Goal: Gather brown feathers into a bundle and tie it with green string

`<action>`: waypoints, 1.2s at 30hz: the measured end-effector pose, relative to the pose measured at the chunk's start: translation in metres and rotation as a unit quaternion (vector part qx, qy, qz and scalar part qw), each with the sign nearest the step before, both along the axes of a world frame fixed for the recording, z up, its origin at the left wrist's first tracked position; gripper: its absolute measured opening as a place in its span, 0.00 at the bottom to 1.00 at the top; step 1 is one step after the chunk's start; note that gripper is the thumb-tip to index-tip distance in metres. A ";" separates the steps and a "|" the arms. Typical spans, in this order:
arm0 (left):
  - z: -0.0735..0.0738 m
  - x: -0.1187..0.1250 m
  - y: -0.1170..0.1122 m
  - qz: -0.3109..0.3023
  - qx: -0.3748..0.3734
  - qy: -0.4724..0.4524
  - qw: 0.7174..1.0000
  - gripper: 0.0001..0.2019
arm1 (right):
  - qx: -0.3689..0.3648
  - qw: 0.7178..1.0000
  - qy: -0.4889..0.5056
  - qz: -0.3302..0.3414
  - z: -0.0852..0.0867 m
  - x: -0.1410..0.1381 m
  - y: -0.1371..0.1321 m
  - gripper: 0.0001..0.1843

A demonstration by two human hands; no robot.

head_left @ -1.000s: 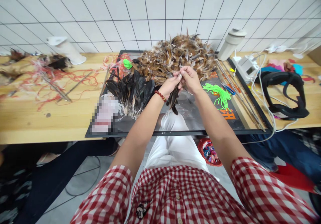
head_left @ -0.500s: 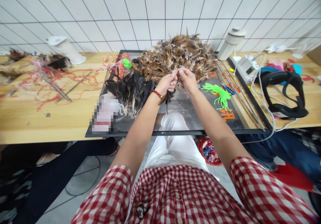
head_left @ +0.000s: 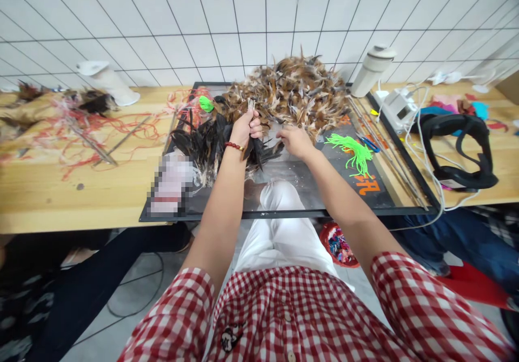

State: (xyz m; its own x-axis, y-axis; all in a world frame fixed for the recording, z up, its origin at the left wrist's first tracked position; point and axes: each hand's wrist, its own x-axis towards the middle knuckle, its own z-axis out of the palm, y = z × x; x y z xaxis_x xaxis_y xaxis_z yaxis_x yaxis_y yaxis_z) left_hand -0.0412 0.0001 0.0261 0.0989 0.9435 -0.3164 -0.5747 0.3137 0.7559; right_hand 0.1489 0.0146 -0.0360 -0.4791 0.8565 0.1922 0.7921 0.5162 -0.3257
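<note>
My left hand [head_left: 246, 127], wearing a red bead bracelet [head_left: 234, 146], is closed around a bunch of feathers. Their pale quill ends [head_left: 251, 105] poke up above the fist, and dark vanes [head_left: 261, 155] fan out below it. To the right, my right hand [head_left: 298, 141] has its fingers bent together close to the tips of those vanes; whether a feather lies between them is hidden. A big heap of brown feathers [head_left: 300, 92] rises behind both hands. Left of my left wrist lies a pile of black feathers [head_left: 206, 143].
Green cords [head_left: 352, 151] and blue-handled scissors [head_left: 370, 145] lie right on the dark board [head_left: 292, 192]. Long thin sticks [head_left: 395, 162] run along its right side. A white bottle [head_left: 373, 70], power strip [head_left: 399, 108] and black headset [head_left: 458, 151] stand farther right. Red strings [head_left: 133, 127] spread leftward.
My hands have come apart. The left moved leftward with the feather bunch, quills now showing above the fist; the right dropped slightly lower, towards the vane tips.
</note>
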 end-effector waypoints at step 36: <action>-0.010 0.035 -0.016 -0.122 0.080 0.112 0.983 0.10 | -0.118 0.811 0.572 -0.025 0.005 -0.005 0.008 0.32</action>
